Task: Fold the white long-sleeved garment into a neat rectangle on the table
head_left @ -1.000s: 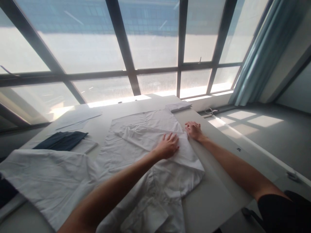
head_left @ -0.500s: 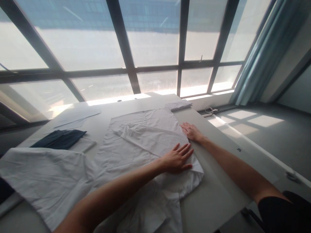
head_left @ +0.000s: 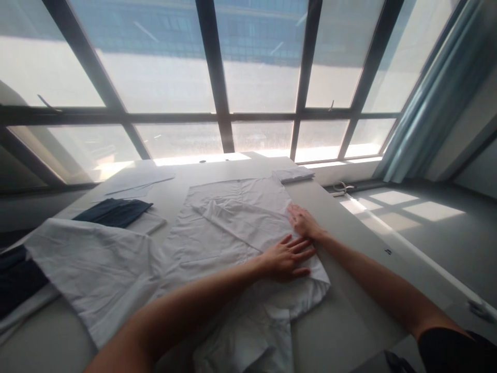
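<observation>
A white shirt (head_left: 229, 228) lies spread on a pale table (head_left: 341, 321), with one side folded over its middle. My left hand (head_left: 289, 256) lies flat on the folded cloth near the shirt's right edge, fingers stretched out and apart. My right hand (head_left: 303, 221) rests a little farther away on the same right edge, fingers flat against the cloth. Neither hand holds anything.
A second white garment (head_left: 97, 264) lies at the left, overlapping the shirt. Dark blue cloth (head_left: 114, 211) sits on a white board at the left. A small folded white piece (head_left: 293, 173) lies at the table's far end. Windows and a curtain (head_left: 427, 98) stand behind.
My left hand slid from the middle of the fold toward me and to the right edge, opening flat. My right hand stayed at the shirt's right edge. The camera turned slightly.
</observation>
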### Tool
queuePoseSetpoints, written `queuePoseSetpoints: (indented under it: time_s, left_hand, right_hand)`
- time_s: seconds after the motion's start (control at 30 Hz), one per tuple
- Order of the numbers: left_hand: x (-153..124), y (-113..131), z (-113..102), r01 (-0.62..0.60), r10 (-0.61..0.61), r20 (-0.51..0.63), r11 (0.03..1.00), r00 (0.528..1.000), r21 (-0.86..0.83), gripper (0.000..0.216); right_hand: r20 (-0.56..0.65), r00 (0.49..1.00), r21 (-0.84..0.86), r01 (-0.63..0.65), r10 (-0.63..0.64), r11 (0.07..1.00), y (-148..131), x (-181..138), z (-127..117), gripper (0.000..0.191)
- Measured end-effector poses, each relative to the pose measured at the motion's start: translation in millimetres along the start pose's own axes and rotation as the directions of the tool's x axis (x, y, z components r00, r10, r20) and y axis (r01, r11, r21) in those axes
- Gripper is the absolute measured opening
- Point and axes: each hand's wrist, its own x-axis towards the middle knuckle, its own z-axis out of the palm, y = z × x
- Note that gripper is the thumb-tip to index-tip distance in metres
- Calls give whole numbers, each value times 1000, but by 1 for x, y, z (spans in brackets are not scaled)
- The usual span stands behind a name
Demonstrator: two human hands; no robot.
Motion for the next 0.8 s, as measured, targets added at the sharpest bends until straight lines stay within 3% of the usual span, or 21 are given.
queuePoseSetpoints:
  time_s: [0.3,0.4,0.47,0.6,0.8]
  left_hand:
    - [-19,-27,-4,117,-117,8,992,993,47,69]
    - [-25,-27,-6,116,-117,15,992,993,51,70]
    - [-27,-25,-6,103,-105,23,993,994,64,69]
    - [-26,-25,-5,103,-105,19,992,994,69,67]
    - [-27,-29,-4,149,-153,-112,988,982,-46,48]
  right_hand:
    - [86,995,-36,49,-46,998,-24,44,16,51]
    - [103,992,-40,77,-72,996,-17,51,18,51]
    - [102,995,-44,22,-18,999,-5,55,15,52]
    - [7,988,35,-154,154,987,19,62,7,45]
    - [-96,982,142,-148,163,979,29,59,4,48]
